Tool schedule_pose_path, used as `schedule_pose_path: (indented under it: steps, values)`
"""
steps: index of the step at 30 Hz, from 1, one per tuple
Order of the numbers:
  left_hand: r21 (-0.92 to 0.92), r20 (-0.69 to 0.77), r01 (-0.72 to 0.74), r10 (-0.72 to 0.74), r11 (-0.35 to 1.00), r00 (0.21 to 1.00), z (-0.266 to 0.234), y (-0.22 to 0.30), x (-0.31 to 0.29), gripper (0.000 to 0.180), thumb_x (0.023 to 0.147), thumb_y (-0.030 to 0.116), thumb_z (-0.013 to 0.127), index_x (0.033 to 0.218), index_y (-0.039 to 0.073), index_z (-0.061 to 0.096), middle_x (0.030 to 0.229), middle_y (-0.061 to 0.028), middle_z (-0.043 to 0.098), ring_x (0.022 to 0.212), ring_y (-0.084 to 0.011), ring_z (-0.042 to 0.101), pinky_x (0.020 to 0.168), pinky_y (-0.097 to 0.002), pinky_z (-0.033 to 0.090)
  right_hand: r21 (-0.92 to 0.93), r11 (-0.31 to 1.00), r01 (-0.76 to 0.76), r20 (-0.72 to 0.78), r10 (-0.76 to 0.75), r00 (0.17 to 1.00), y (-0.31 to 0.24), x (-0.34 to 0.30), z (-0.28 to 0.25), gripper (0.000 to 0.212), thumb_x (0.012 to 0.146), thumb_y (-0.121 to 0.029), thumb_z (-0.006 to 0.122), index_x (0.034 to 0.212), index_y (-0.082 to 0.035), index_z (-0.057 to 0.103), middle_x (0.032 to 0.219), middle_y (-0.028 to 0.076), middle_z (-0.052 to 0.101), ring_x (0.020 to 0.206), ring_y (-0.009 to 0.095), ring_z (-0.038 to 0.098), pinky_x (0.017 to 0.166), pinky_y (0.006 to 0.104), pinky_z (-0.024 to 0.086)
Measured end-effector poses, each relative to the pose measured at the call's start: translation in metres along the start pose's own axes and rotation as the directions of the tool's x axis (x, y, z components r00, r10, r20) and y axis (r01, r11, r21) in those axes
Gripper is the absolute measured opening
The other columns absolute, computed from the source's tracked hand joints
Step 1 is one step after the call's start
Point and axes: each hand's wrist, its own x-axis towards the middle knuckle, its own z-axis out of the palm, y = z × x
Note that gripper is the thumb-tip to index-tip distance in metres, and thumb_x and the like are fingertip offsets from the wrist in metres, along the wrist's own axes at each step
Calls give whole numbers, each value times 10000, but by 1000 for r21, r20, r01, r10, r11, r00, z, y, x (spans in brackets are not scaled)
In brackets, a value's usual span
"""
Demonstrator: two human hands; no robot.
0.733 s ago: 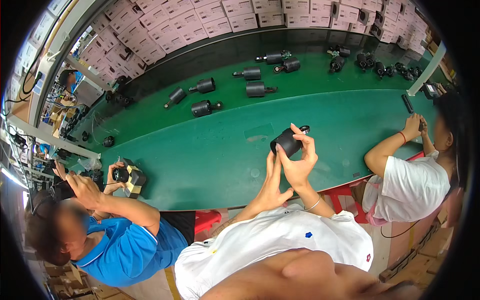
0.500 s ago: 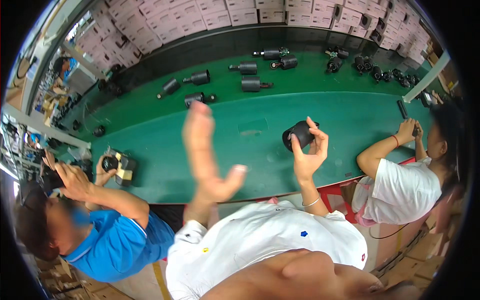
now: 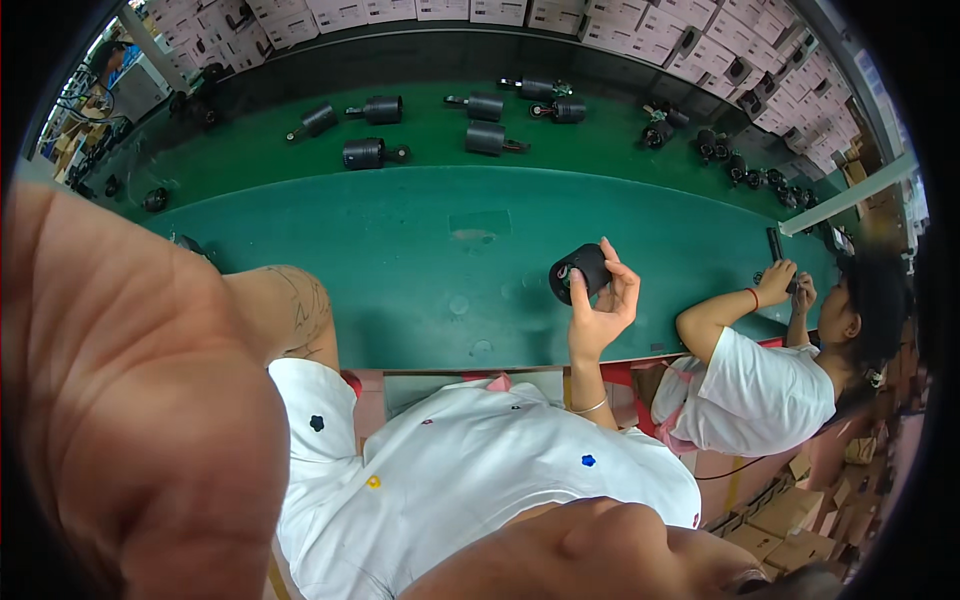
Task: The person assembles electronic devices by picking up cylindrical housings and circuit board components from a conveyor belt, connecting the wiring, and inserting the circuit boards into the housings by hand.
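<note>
My right hand point(image 3: 607, 305) grips a black cylindrical housing point(image 3: 583, 275) above the green work table. Its thumb rests at the open end, where something small and light shows inside, and the fingers wrap the far side. My left hand point(image 3: 150, 390) is raised very near the camera and fills the left of the picture. Its palm and wrist show, while the fingers run out of sight, so I cannot tell what they do. Nothing can be seen in that palm.
On the darker green strip point(image 3: 260, 165) beyond the table point(image 3: 400, 300) lie several black cylinders with stems point(image 3: 485, 138). Smaller black parts point(image 3: 740, 165) cluster at the far right. White boxes point(image 3: 500, 10) are stacked behind. A co-worker point(image 3: 770, 390) at the right handles a dark part.
My left hand has swung from over the table toward the camera and left, now covering the co-worker in blue. My right hand still holds the black housing. The view has shifted slightly.
</note>
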Motion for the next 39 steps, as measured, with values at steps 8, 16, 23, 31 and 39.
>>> schedule_pose_path:
  steps: [8,16,23,31,39]
  values:
    - [76,-97,5,2,997,995,26,2,-24,845,893,686,376,1402,132,-9,1483,-134,-55,1385,-286,-1,1163,-477,62,-31,999,32,4,-31,999,5,-1,-11,430,709,63,732,1048,-56,496,1298,223,575,1085,263,595,929,331,477]
    - [118,-176,25,-4,993,984,34,-6,-43,670,931,633,319,1327,112,176,1417,-140,128,1326,-281,155,1140,-470,143,-41,999,34,15,-33,999,-1,-3,-8,435,700,54,744,1048,-52,504,1274,217,595,1049,253,608,906,329,490]
    - [162,-211,86,-51,983,976,59,-28,-60,579,965,587,268,1261,94,337,1358,-145,288,1273,-276,291,1121,-464,213,-59,998,28,-15,-28,999,-1,-5,-13,437,698,53,748,1047,-48,505,1263,218,602,1059,255,609,907,330,492]
    - [286,-236,224,-158,932,959,50,-38,-82,586,1003,535,211,1186,73,521,1291,-152,470,1213,-272,447,1099,-458,294,-32,999,-3,24,4,1000,-10,-5,-8,436,700,58,747,1047,-43,503,1262,223,599,1082,264,606,916,332,492]
    - [287,-179,519,-487,806,855,34,-27,-154,441,989,293,395,1111,-26,674,1274,-169,609,1210,-272,540,1099,-398,336,-6,999,-39,19,39,999,5,-4,-9,435,702,66,743,1049,-42,503,1260,224,598,1080,263,606,919,329,493]
